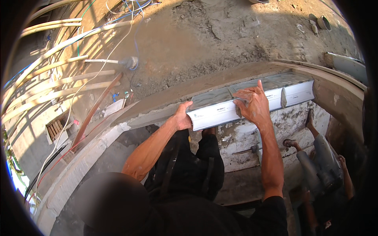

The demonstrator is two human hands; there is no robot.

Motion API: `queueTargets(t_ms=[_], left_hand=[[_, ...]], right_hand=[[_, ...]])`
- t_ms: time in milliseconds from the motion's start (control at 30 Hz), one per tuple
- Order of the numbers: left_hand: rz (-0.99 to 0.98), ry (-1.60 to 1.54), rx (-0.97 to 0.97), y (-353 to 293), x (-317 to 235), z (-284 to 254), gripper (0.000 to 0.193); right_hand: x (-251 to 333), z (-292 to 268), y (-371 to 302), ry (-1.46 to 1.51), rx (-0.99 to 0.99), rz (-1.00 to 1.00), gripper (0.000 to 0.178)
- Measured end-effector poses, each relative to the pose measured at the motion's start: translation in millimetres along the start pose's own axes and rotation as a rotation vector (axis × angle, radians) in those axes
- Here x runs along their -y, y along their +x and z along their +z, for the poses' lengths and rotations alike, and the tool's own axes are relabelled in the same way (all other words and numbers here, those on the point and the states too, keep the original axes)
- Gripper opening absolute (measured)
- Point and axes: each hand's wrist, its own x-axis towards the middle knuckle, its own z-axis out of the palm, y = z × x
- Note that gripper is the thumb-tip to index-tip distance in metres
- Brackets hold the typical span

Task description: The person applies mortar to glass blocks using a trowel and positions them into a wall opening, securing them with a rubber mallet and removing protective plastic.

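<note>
A row of long white blocks (214, 114) with a hollowed front and glossy grey, streaked tops lies along a ledge in front of me. Grey mortar (283, 98) shows at the joints, and small printed labels mark the white faces. My left hand (183, 116) grips the left end block, its thumb along the upper edge and its other fingers partly hidden. Over the joint beside the left block is my right hand (254, 103), touching the blocks. Its fingers are apart, one stretched upward and others bent toward the mortar.
A rough cement ledge (157, 103) curves to the left. Bamboo poles (59, 47) and loose cables fill the upper left, beside dusty ground (204, 35). At right, a person in grey trousers (315, 165) is near a stained white surface (240, 151). A round blurred shape covers the lower left.
</note>
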Motion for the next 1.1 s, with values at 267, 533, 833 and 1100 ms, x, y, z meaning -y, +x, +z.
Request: queueTargets(t_ms=[267, 533, 833, 1100], left_hand=[[-0.004, -0.025, -0.006, 1, -4, 6, 0.08], [0.034, -0.055, 0.109, 0, -2, 2, 0.075], [0.032, -0.027, 0.115, -2, -1, 7, 0.081], [0.001, -0.008, 0.077, 2, -4, 9, 0.082]], right_hand=[[-3, -2, 3, 0.004, -0.006, 0.018, 0.023], [-8, 4, -3, 0.029, -0.046, -0.016, 0.024], [-10, 8, -8, -0.069, -0.094, -0.037, 0.024], [-11, 10, -8, -0.123, -0.041, -0.014, 0.02]])
